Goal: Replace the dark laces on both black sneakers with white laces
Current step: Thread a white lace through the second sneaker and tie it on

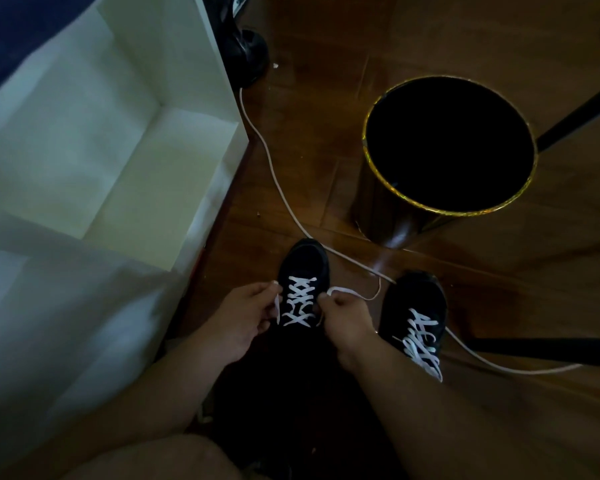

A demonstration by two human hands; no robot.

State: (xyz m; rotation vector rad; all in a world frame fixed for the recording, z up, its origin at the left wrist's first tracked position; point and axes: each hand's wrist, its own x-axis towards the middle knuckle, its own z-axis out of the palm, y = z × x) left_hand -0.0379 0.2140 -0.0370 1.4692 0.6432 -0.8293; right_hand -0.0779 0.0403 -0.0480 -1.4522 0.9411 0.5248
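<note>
Dark glossy wooden floor (326, 98) fills the frame. At lower centre, the black sneaker with white flat lace (300, 301) sits between both hands: left hand (246, 317) and right hand (343, 318) each pinch a lace end. Soft, limp lace; best held near the tips.
</note>
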